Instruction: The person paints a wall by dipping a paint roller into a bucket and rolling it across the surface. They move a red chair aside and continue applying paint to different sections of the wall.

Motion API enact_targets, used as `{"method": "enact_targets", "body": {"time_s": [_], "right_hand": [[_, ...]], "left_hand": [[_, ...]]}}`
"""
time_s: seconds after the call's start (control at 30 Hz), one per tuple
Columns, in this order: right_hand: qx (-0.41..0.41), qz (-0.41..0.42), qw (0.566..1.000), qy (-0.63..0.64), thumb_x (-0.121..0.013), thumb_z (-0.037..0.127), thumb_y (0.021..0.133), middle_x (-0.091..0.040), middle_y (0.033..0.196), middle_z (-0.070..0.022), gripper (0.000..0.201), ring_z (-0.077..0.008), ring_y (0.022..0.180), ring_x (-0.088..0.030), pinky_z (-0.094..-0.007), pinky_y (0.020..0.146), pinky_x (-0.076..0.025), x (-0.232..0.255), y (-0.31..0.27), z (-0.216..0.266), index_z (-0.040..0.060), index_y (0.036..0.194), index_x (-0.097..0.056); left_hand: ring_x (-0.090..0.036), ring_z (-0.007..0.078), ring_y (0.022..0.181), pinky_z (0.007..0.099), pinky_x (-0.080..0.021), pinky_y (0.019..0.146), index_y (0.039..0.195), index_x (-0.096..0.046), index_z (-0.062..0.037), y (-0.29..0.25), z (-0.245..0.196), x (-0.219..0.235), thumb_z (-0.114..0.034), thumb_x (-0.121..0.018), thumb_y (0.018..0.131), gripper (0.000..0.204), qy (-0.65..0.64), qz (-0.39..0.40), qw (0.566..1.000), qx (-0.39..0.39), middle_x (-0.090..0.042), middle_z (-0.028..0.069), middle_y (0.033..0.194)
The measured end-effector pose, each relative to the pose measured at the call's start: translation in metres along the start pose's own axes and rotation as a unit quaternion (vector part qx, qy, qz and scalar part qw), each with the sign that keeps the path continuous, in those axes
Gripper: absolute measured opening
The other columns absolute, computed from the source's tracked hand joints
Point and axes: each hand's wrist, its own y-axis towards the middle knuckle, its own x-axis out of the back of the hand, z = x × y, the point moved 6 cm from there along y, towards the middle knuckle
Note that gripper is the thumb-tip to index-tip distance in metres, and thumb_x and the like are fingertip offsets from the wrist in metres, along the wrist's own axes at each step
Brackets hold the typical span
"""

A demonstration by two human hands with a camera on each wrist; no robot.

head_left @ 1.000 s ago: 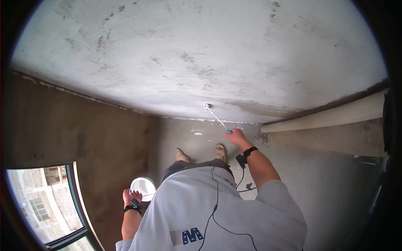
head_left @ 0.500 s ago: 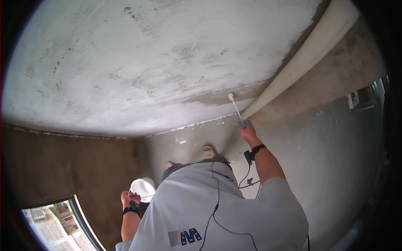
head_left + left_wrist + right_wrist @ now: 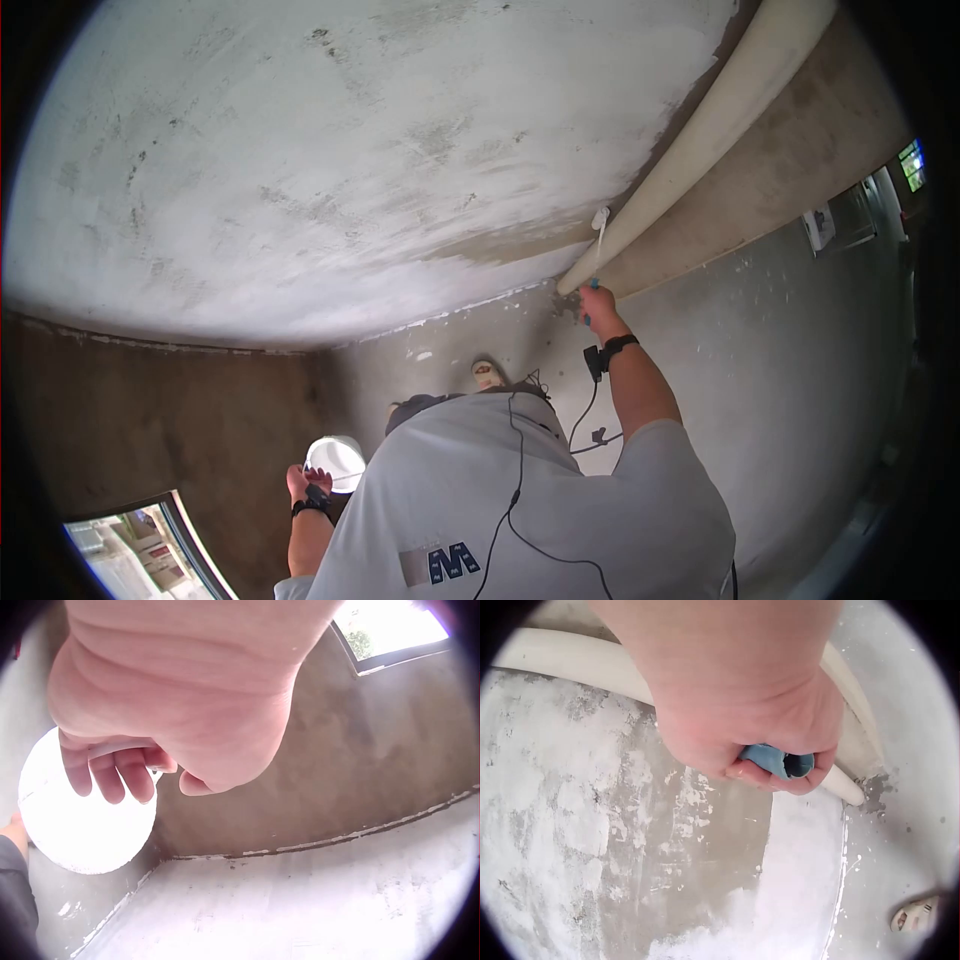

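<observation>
Okay, so the right hand (image 3: 600, 308) is out at about 3 o'clock in the head view, clamped on the blue handle (image 3: 769, 759) of a thin-shafted tool (image 3: 600, 240) (looks like a mini roller to me, but it's too small to swear to). Fingers are curled right round that handle, with its hollow end poking out of the fist. The tool's white head (image 3: 601, 215) sits at roughly 2 o'clock, up by the patchy white wall (image 3: 330, 170) and just beside the fat cream pipe (image 3: 700, 145); can't tell if it's touching either one. Down around 7 o'clock, the left hand (image 3: 309, 481) has its fingers curled round the handle of a white bucket (image 3: 337, 463), which is so blown out in the left wrist view that I can't make out what's inside. The window (image 3: 150, 550) is at 8 o'clock, set in the brown wall (image 3: 180, 420), and one sandal (image 3: 487, 375) shows on the grey floor (image 3: 440, 350) at 6 o'clock. Both wrists have black straps, and a dark cable (image 3: 517, 450) runs down the grey T-shirt (image 3: 560, 510).
</observation>
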Motion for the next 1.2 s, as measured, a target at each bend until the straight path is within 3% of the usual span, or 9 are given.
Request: {"method": "enact_targets", "body": {"time_s": [0.5, 0.6, 0.67, 0.77, 0.8, 0.83, 0.9, 1.0, 1.2], "right_hand": [[-0.091, 0.072, 0.991, -0.062, -0.059, 0.016, 0.08, -0.04, 0.052, -0.0012, 0.019, -0.0149, 0.038, -0.038, -0.0332, 0.038, -0.032, -0.136, -0.078, -0.072, 0.0114, 0.068, -0.044], [-0.124, 0.08, 0.989, -0.01, -0.059, 0.016, 0.08, -0.039, 0.051, -0.0008, 0.02, -0.0149, 0.038, -0.037, -0.0331, 0.038, -0.031, -0.161, -0.085, -0.085, 0.0123, 0.067, -0.044], [-0.14, 0.089, 0.986, 0.027, -0.058, 0.016, 0.08, -0.039, 0.051, -0.0007, 0.02, -0.015, 0.037, -0.037, -0.0333, 0.037, -0.032, -0.173, -0.085, -0.094, 0.0126, 0.066, -0.044], [-0.14, 0.095, 0.985, 0.028, -0.058, 0.016, 0.08, -0.039, 0.05, -0.0012, 0.02, -0.0158, 0.037, -0.037, -0.034, 0.037, -0.033, -0.186, -0.084, -0.106, 0.0128, 0.066, -0.044], [-0.122, 0.089, 0.988, -0.022, -0.057, 0.015, 0.081, -0.039, 0.05, -0.0014, 0.02, -0.016, 0.037, -0.037, -0.0343, 0.037, -0.033, -0.189, -0.085, -0.11, 0.0128, 0.066, -0.044], [-0.102, 0.082, 0.989, -0.072, -0.057, 0.015, 0.081, -0.039, 0.05, -0.0015, 0.02, -0.0162, 0.037, -0.038, -0.0347, 0.037, -0.033, -0.191, -0.086, -0.112, 0.0128, 0.065, -0.044], [-0.103, 0.099, 0.986, -0.081, -0.057, 0.015, 0.081, -0.039, 0.05, -0.0016, 0.02, -0.0163, 0.036, -0.038, -0.0344, 0.036, -0.033, -0.2, -0.089, -0.116, 0.0125, 0.065, -0.044], [-0.104, 0.123, 0.981, -0.109, -0.057, 0.014, 0.081, -0.039, 0.05, -0.0015, 0.02, -0.0161, 0.036, -0.038, -0.0339, 0.036, -0.032, -0.212, -0.107, -0.11, 0.0119, 0.065, -0.044], [-0.089, 0.182, 0.97, -0.136, -0.056, 0.013, 0.082, -0.039, 0.05, -0.001, 0.02, -0.0148, 0.036, -0.038, -0.0331, 0.036, -0.031, -0.23, -0.1, -0.121, 0.0116, 0.066, -0.044]], "left_hand": [[-0.048, 0.0187, 0.079, 0.0398, -0.041, 0.079, 0.088, -0.038, -0.0102, 0.065, -0.028, 0.085, -0.027, -0.048, 0.08, 0.02, -0.043, -0.054, 0.996, 0.049, -0.047, 0.0004, 0.087], [-0.048, 0.0185, 0.08, 0.0396, -0.041, 0.079, 0.09, -0.038, -0.0109, 0.084, -0.031, 0.114, -0.028, -0.048, 0.082, 0.021, -0.036, -0.006, 0.997, 0.061, -0.046, 0.0006, 0.089], [-0.048, 0.0237, 0.079, 0.0498, -0.043, 0.076, 0.085, -0.039, -0.0085, 0.075, -0.03, 0.13, -0.016, -0.048, 0.074, 0.016, -0.109, -0.083, 0.99, 0.032, -0.042, 0.0068, 0.084], [-0.05, 0.0232, 0.077, 0.0499, -0.045, 0.076, 0.087, -0.041, -0.0096, 0.048, -0.027, 0.136, -0.018, -0.049, 0.076, 0.016, -0.14, -0.117, 0.983, 0.028, -0.042, 0.0056, 0.083], [-0.047, 0.0174, 0.079, 0.0369, -0.041, 0.073, 0.087, -0.033, -0.0138, 0.044, -0.026, 0.136, -0.026, -0.047, 0.08, 0.02, -0.087, -0.082, 0.993, -0.005, -0.046, -0.0004, 0.084], [-0.047, 0.0174, 0.079, 0.0369, -0.041, 0.073, 0.087, -0.033, -0.0138, 0.046, -0.027, 0.143, -0.026, -0.047, 0.08, 0.02, -0.089, -0.084, 0.992, -0.005, -0.046, -0.0004, 0.084], [-0.051, 0.0222, 0.08, 0.0494, -0.044, 0.08, 0.085, -0.044, -0.0145, 0.056, -0.022, 0.155, -0.02, -0.052, 0.076, 0.013, -0.153, -0.093, 0.983, 0.047, -0.042, 0.0029, 0.083], [-0.05, 0.0209, 0.079, 0.0482, -0.044, 0.077, 0.079, -0.042, -0.0144, 0.105, -0.009, 0.192, -0.023, -0.053, 0.075, 0.015, -0.161, -0.121, 0.978, 0.061, -0.042, 0.0016, 0.083], [-0.054, 0.0168, 0.072, 0.0424, -0.046, 0.065, 0.071, -0.047, -0.0122, 0.005, -0.008, 0.15, -0.009, -0.052, 0.074, 0.007, -0.122, -0.153, 0.979, 0.065, -0.052, -0.0011, 0.08]]}}
